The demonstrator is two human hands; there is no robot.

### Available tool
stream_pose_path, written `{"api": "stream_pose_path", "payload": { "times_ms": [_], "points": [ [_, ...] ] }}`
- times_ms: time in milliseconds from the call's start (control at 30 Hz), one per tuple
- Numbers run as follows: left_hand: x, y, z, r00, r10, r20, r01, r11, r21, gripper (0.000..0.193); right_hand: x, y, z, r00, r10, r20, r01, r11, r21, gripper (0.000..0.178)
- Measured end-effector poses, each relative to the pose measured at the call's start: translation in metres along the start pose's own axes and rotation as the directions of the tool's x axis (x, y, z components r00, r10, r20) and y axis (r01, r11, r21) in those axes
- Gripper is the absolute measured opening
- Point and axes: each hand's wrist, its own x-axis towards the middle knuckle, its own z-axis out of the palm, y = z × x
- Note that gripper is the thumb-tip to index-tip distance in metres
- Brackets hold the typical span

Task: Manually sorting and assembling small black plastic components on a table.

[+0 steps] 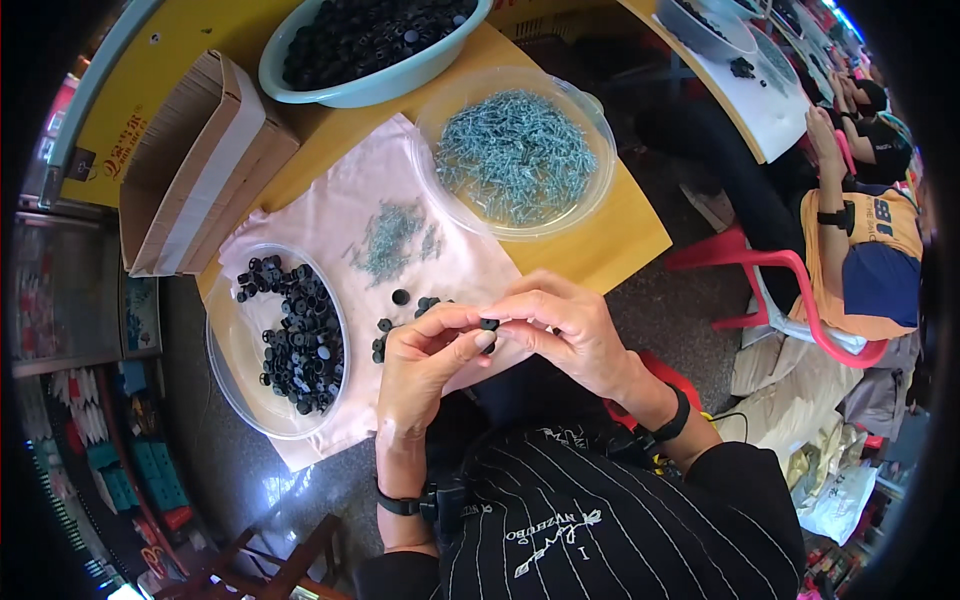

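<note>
In front of my body, a small black cap-like part (489, 324) is pinched between fingertips. My left hand (425, 355) is closed, its thumb and forefinger on the part from the left. My right hand (570, 335) meets it from the right, thumb and forefinger also on the part; whether they hold a screw too is hidden. Loose black parts (401, 297) lie on a pink cloth (350, 190) just beyond my left hand. Farther off on the cloth is a small pile of silvery screws (390, 240).
A clear round tub (222, 375) of black parts is at the left. A larger clear tub (603, 170) holds many screws. Behind are a light-blue basin (365, 95) of black parts and an open cardboard box (215, 170). A person sits on a red chair (735, 255) at right.
</note>
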Motion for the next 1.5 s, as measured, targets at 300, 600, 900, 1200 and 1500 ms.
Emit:
{"api": "stream_pose_path", "payload": {
  "times_ms": [300,600,900,1200,1500],
  "points": [
    [0.013,0.008,0.028,0.939,0.333,-0.088,-0.193,0.72,0.666,0.021,0.001,0.003,-0.001,0.963,0.198,-0.184,-0.194,0.98,0.042,0.023],
    [0.021,0.0,0.017,0.818,0.574,-0.041,-0.179,0.322,0.93,0.018,0.002,0.014,-0.006,1.0,0.011,0.021,0.0,0.875,-0.484,0.02],
    [0.043,0.017,-0.004,0.762,0.647,-0.017,-0.039,0.072,0.997,0.011,0.0,0.01,-0.004,0.997,-0.01,0.076,0.051,0.82,-0.571,0.023],
    [0.029,0.022,-0.002,0.771,0.606,-0.195,-0.123,0.442,0.888,0.01,-0.002,0.012,-0.009,0.996,0.093,0.003,-0.088,0.954,-0.287,0.02],
    [-0.013,0.017,0.02,0.901,0.356,-0.249,-0.31,0.929,0.204,0.016,0.0,0.0,-0.003,0.895,0.408,0.18,-0.417,0.623,0.661,0.021]
  ]
}}
